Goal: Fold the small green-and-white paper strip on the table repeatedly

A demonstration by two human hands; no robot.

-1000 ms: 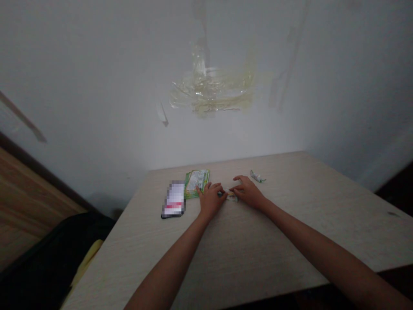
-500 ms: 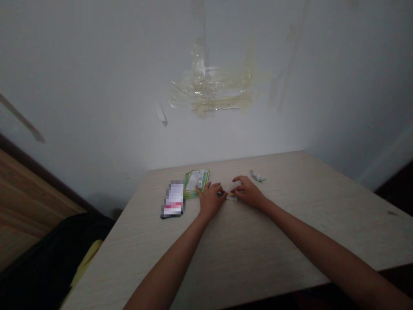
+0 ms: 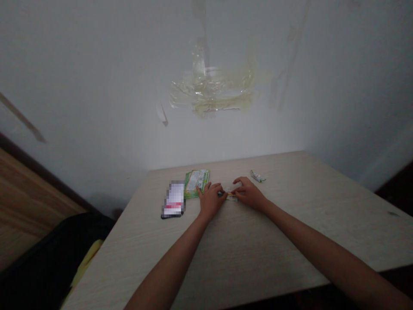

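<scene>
A small, thin yellow piece (image 3: 230,193) lies between my two hands, too small to identify. My left hand (image 3: 211,201) pinches at its left end, where something dark bluish shows at the fingertips. From the other side my right hand (image 3: 250,193) has thumb and finger pressed together at the piece's right end, its index finger arched above. Under the fingertips is a crumpled, clear-and-whitish wrapper (image 3: 232,199), partly hidden. The left fingers also overlap the edge of a green printed packet (image 3: 195,180).
All this rests on a pale wooden table (image 3: 258,254) against a wall (image 3: 112,99) with peeling tape. A phone-like object (image 3: 173,200), blurred out, lies beside the packet. A small crumpled wrapper (image 3: 257,176) lies beyond my right hand. Dark cloth (image 3: 67,241) is at the left.
Almost nothing differs. My right hand has shifted very slightly, and the wrapper under the fingertips looks a little different in shape. My left hand stays in place.
</scene>
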